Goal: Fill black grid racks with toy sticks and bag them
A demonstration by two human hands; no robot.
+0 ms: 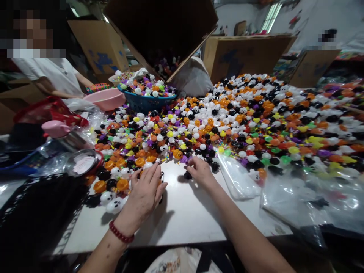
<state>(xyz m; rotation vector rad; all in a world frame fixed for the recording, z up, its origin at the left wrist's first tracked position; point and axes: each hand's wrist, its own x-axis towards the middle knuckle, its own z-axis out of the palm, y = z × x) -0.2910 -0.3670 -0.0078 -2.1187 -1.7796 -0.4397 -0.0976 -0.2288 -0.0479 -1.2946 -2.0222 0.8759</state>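
Observation:
My left hand (145,186), a dark red bead bracelet (121,232) on its wrist, lies with fingers outstretched over toys at the left part of the white table (196,216). An orange piece and a dark piece show partly at its fingers; the palm hides the rest. My right hand (201,172) has its fingers curled together at a small black toy (187,175) at the near edge of the pile. Beside the left hand lie white skull-faced toys (115,205) and orange pumpkin-coloured pieces (122,185).
A large heap of small toys (227,113) covers the table's far side. Clear plastic bags (237,178) lie at the right. A blue basin (150,102), pink basin (105,99), metal bowl (68,163) and tilted cardboard box (187,57) stand around. A person in white (55,74) works at the left.

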